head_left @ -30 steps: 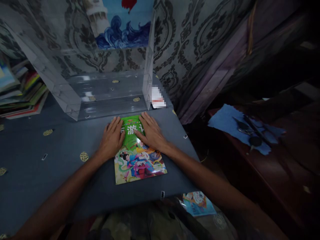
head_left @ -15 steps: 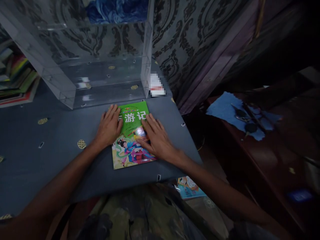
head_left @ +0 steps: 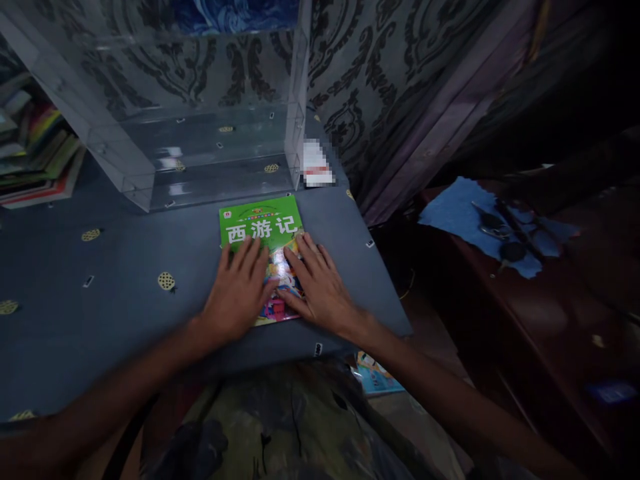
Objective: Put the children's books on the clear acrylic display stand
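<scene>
A closed picture book (head_left: 260, 220) with a green top and white Chinese characters lies flat on the grey tablecloth (head_left: 130, 247). My left hand (head_left: 237, 287) rests over its lower left part, fingers spread and stretched toward the title. On the lower right side of the cover lies my right hand (head_left: 317, 283), fingers apart and thumb pointing inward. The two thumbs come close together over the colourful drawing, much of which the hands hide. Neither hand grasps the book.
Behind the book stands a clear acrylic shelf (head_left: 115, 160). Stacked books (head_left: 45, 153) sit at the far left. A white card (head_left: 317, 163) lies beside the shelf. Rightward, a blue cloth (head_left: 450, 207) covers part of a dark red surface (head_left: 530, 300). Another book (head_left: 377, 373) shows below the table's edge.
My left hand has slid down and right from the book's upper left edge onto its lower cover, uncovering the first title character. My right hand stays almost in place.
</scene>
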{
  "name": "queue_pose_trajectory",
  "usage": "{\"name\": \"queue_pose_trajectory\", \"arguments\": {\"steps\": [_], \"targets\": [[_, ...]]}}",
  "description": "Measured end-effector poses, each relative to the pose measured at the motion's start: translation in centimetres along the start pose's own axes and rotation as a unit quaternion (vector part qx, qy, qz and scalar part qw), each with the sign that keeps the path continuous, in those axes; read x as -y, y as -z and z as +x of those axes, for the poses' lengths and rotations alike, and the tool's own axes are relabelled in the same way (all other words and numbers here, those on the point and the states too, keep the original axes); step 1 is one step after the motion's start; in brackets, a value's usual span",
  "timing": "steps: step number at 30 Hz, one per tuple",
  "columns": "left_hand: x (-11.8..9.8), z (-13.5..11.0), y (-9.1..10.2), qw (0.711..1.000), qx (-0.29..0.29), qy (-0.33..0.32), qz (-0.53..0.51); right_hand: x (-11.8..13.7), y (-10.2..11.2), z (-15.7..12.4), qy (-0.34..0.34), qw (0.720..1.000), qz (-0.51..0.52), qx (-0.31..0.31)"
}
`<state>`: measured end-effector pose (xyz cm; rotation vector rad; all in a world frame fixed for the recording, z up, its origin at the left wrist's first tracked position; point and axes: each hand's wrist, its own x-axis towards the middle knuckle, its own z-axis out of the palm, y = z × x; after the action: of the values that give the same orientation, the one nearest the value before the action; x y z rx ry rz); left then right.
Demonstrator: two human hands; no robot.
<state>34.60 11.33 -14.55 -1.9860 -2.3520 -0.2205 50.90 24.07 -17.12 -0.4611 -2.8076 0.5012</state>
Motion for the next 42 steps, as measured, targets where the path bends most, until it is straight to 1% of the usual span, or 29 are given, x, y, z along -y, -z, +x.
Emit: {"name": "queue_pose_trajectory", "arguments": {"steps": [2, 4, 7, 12, 14, 17, 20, 22, 24, 25, 26, 28, 29, 30, 31, 32, 34, 37, 38, 39, 40, 42], "targets": [[-1.6, -1.5, -0.4, 1.000, -0.004, -0.021, 0.004, 0.0, -0.1, -0.1, 0.002, 1.000, -0.003, 0.001], [-2.4, -2.4, -0.9, 0.999, -0.019, -0.026, 0.006, 0.0, -0.1, -0.1, 0.004, 1.000, -0.004, 0.000], [-2.5, -2.6, -1.3, 0.999, -0.041, -0.025, 0.005, 0.1, -0.1, -0.1, 0.006, 1.000, -0.007, -0.003], [-2.0, -2.5, -1.0, 0.998, -0.060, -0.014, -0.020, 0.2, -0.1, -0.2, 0.008, 1.000, -0.010, -0.015], [-1.4, -2.5, -1.3, 0.997, -0.067, 0.017, -0.039, 0.1, -0.1, -0.2, 0.008, 1.000, -0.004, -0.018], [0.2, -2.5, -2.5, 0.988, -0.094, 0.087, -0.091, -0.4, -0.1, -0.2, 0.004, 1.000, 0.020, -0.008], [1.8, -2.3, -3.6, 0.967, -0.121, 0.142, -0.170, -1.0, -0.1, 0.0, 0.001, 0.998, 0.056, 0.007], [2.3, -2.2, -4.2, 0.946, -0.138, 0.170, -0.239, -1.3, -0.6, 0.1, -0.002, 0.997, 0.080, -0.005], [2.3, -1.9, -4.6, 0.912, -0.148, 0.203, -0.323, -1.7, -1.4, 0.3, -0.016, 0.994, 0.097, -0.038], [2.2, -1.8, -4.8, 0.892, -0.152, 0.208, -0.372, -2.0, -2.0, 0.4, -0.021, 0.993, 0.101, -0.050], [2.0, -1.5, -4.9, 0.866, -0.172, 0.214, -0.418, -2.2, -2.6, 0.5, -0.024, 0.993, 0.103, -0.059], [1.9, -1.0, -5.0, 0.800, -0.223, 0.245, -0.500, -2.9, -3.7, 0.7, -0.037, 0.991, 0.109, -0.069], [2.0, -0.7, -4.9, 0.760, -0.247, 0.262, -0.541, -3.2, -4.2, 0.8, -0.040, 0.989, 0.119, -0.074], [2.2, -0.4, -4.7, 0.718, -0.258, 0.278, -0.583, -3.5, -4.6, 0.9, -0.043, 0.987, 0.129, -0.082], [2.5, -0.2, -4.4, 0.678, -0.257, 0.289, -0.625, -3.8, -5.0, 1.0, -0.049, 0.985, 0.138, -0.092], [2.9, -0.1, -4.1, 0.642, -0.245, 0.296, -0.663, -4.0, -5.2, 1.0, -0.047, 0.984, 0.143, -0.094], [3.8, 0.1, -3.3, 0.582, -0.227, 0.316, -0.714, -4.3, -5.7, 1.2, -0.050, 0.982, 0.150, -0.106], [4.9, 0.2, -2.4, 0.496, -0.232, 0.365, -0.753, -4.2, -6.1, 1.3, -0.060, 0.977, 0.150, -0.138], [5.0, 0.4, -2.2, 0.471, -0.216, 0.374, -0.769, -4.2, -6.2, 1.4, -0.060, 0.976, 0.148, -0.145], [5.0, 0.6, -2.0, 0.451, -0.190, 0.372, -0.789, -4.2, -6.2, 1.4, -0.058, 0.977, 0.146, -0.147], [4.8, 0.9, -1.9, 0.440, -0.158, 0.360, -0.807, -4.2, -6.2, 1.5, -0.054, 0.977, 0.144, -0.146], [4.2, 1.5, -1.9, 0.437, -0.112, 0.330, -0.829, -4.3, -6.1, 1.6, -0.053, 0.979, 0.143, -0.138]]}}
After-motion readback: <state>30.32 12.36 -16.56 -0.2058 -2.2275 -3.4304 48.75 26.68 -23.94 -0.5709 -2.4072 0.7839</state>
